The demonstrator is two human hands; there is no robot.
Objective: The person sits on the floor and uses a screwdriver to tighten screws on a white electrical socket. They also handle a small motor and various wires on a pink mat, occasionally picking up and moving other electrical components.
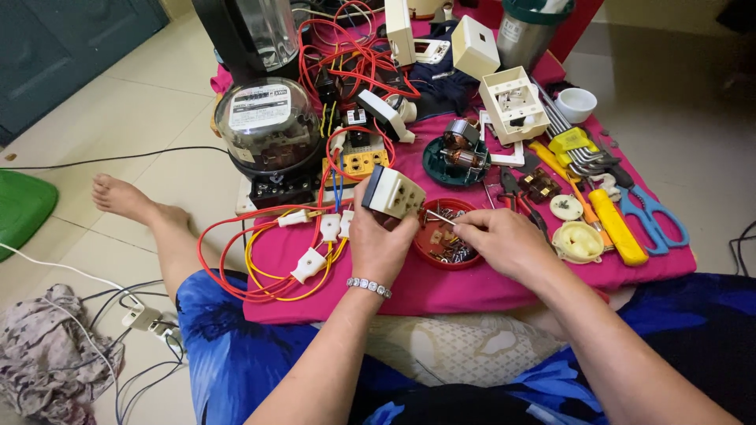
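Between hands: red dish; scissors, electricity meter flanking.

- I count 2 hands at work: 1 left hand and 1 right hand.
- I see 1 cream socket block, held in the left hand.
- I see 1 red dish of small metal parts.
- I see 1 round electricity meter.
- I count 3 white plugs on the red and yellow wires.
- I see 1 blue scissors.
- I see 1 small white cup.
- I see 1 bracelet.
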